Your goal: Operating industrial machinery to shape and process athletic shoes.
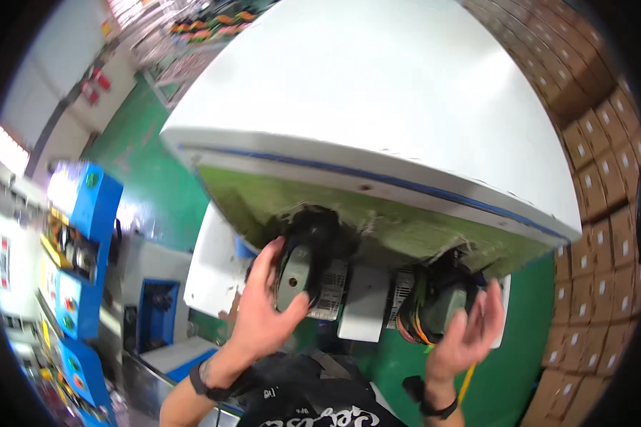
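Observation:
My left hand [263, 313] is curved round a dark shoe upper on a grey-green shoe last [294, 277], thumb on one side and fingers on the other. That last has a round hole in its top, and its far end reaches into the green-lined opening [399, 226] of a white machine. On the right, a second shoe last [445, 304] carries a dark upper with orange edging [412, 320]. My right hand [470, 329] is beside it, thumb and fingers apart. Whether that hand touches the shoe is hard to tell.
The white machine hood [377, 78] overhangs both shoes, with a blue strip along its front edge. Slotted metal grilles [330, 290] flank a white middle panel [363, 302]. Stacked cardboard boxes [591, 285] line the right; blue machinery [85, 249] stands left over green floor.

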Action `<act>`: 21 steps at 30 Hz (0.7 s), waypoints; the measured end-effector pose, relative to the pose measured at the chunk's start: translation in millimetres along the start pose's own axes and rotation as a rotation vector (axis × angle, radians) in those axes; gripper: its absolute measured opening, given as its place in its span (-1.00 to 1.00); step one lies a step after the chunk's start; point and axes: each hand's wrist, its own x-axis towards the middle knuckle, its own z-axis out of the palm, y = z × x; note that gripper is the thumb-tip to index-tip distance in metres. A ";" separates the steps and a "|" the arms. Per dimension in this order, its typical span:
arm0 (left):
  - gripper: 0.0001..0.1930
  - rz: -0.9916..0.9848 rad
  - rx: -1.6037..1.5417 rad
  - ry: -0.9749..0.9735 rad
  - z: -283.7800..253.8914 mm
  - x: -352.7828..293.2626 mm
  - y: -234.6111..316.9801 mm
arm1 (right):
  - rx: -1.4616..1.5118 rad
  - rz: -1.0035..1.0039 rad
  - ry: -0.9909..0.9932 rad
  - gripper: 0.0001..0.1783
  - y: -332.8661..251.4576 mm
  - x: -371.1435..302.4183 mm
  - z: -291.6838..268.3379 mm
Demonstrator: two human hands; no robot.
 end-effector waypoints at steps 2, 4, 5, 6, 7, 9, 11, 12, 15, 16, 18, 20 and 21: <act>-0.33 0.060 0.006 0.044 -25.2 -52.6 -3.5 | 0.197 -0.252 -0.082 -0.46 -30.5 -21.8 18.4; -0.38 -0.076 0.136 -0.115 -58.9 -106.1 -9.9 | 0.480 -0.348 -0.388 -0.53 -62.5 -54.6 56.7; -0.40 -0.143 0.264 -0.225 -78.9 -136.9 -12.8 | 0.613 -0.209 -0.657 -0.63 -82.4 -76.0 69.2; -0.40 -0.162 0.353 -0.272 -91.7 -166.9 -19.7 | 0.659 -0.285 -0.857 -0.67 -99.2 -92.6 79.8; -0.41 -0.148 0.463 -0.271 -103.7 -198.3 -27.0 | 0.691 -0.394 -1.142 -0.72 -117.3 -112.6 88.5; -0.41 -0.238 0.541 -0.110 -136.0 -267.9 -48.2 | 0.729 -0.595 -1.330 -0.74 -155.9 -166.2 106.7; -0.42 -0.291 0.677 0.357 -162.5 -342.3 -82.0 | 0.710 -0.577 -1.583 -0.75 -195.8 -230.8 129.0; -0.43 -0.312 0.853 0.604 -174.6 -388.9 -104.0 | 0.536 -0.684 -1.643 -0.77 -215.6 -266.0 128.2; -0.47 -0.656 0.701 1.223 -178.5 -542.2 -181.3 | 0.804 -0.772 -2.091 -0.59 -271.6 -357.5 110.1; -0.48 -0.721 0.486 1.529 -165.3 -587.3 -206.1 | 0.834 -0.883 -2.178 -0.59 -290.8 -393.5 108.0; -0.56 -1.093 0.179 2.027 -136.9 -685.4 -249.8 | 0.893 -1.192 -2.393 -0.83 -325.2 -481.7 95.0; -0.61 -1.307 0.358 2.420 -87.5 -761.2 -283.0 | 0.535 -1.325 -2.612 -0.72 -347.0 -586.2 79.7; -0.60 -1.357 0.325 2.552 -63.4 -789.6 -294.9 | 0.351 -1.507 -2.559 -0.64 -353.8 -635.0 74.5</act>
